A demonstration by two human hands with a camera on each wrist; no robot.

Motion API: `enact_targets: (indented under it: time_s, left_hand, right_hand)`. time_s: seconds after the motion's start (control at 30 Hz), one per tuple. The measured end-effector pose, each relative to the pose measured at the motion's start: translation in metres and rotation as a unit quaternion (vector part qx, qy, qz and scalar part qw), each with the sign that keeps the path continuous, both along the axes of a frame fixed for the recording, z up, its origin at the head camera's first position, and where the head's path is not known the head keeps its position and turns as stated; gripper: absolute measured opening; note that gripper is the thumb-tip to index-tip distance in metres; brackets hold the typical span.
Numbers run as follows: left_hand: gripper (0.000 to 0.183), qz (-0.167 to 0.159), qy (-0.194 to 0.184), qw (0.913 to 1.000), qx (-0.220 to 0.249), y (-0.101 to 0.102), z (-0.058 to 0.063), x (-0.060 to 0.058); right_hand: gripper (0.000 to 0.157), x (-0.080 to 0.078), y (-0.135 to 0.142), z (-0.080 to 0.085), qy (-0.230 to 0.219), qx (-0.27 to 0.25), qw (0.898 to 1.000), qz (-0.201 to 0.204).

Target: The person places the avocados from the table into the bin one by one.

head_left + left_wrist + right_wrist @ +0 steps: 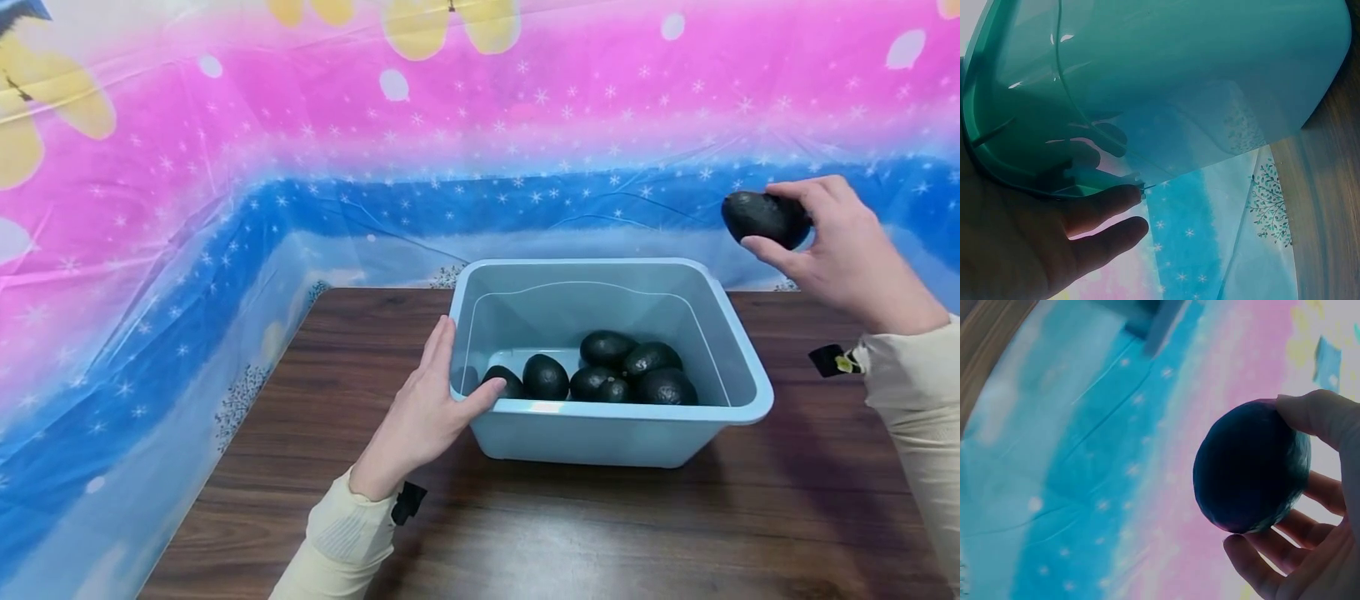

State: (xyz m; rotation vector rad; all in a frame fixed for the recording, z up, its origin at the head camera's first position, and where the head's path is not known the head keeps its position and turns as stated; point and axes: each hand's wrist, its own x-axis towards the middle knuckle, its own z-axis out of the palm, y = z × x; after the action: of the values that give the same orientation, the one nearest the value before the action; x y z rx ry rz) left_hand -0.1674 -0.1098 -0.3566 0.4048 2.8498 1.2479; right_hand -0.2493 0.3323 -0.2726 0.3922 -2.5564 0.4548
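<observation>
A dark avocado (763, 218) is gripped between the thumb and fingers of my right hand (855, 250), raised above and to the right of a light blue plastic bin (592, 437). The right wrist view shows the same avocado (1250, 469) held in the fingertips. Several more dark avocados (546, 377) lie on the bin's floor, some partly hidden by its front rim. My left hand (427, 400) rests on the bin's front left corner, thumb over the rim and fingers extended along the outer side. In the left wrist view, straight fingers (1107, 244) lie beside the bin wall.
The bin stands on a dark wood-grain table (360, 367). Behind and to the left hangs a pink and blue patterned sheet (480, 142) with white flakes and yellow shapes. A black strap (828, 361) hangs at the right sleeve.
</observation>
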Motion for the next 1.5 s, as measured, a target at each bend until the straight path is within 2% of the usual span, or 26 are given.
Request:
enact_targets:
  time_s: [0.13, 0.3, 0.5, 0.73, 0.93, 1.2, 1.5]
  left_hand:
    - [0.107, -0.001, 0.002, 1.0, 0.0, 0.001, -0.001, 0.0]
    - [0.108, 0.0, 0.004, 1.0, 0.001, 0.002, -0.001, -0.001]
    - [0.106, 0.002, 0.006, 1.0, 0.002, 0.005, -0.001, -0.001]
    - [0.105, 0.0, 0.002, 1.0, 0.002, 0.005, -0.001, -0.001]
    - [0.108, 0.001, 0.001, 1.0, 0.002, 0.004, 0.0, -0.002]
    - [0.108, -0.004, -0.003, 1.0, 0.007, 0.007, -0.001, -0.004]
    - [0.108, -0.003, -0.007, 0.9999, 0.007, 0.007, -0.001, -0.005]
  right_hand:
    - [0.064, 0.011, -0.018, 0.005, 0.034, 0.02, 0.998, 0.053]
    - [0.066, 0.021, -0.036, 0.007, 0.057, 0.043, 0.99, 0.126]
    - [0.067, 0.028, -0.053, 0.008, 0.042, 0.056, 0.98, 0.189]
    - [0.069, 0.038, -0.066, 0.006, 0.004, 0.059, 0.976, 0.212]
    - [0.071, 0.04, -0.072, 0.01, 0.028, 0.077, 0.968, 0.237]
    - [0.065, 0.046, -0.064, 0.017, 0.037, 0.078, 0.973, 0.213]
    - [0.063, 0.046, -0.052, 0.016, 0.052, 0.065, 0.978, 0.19]
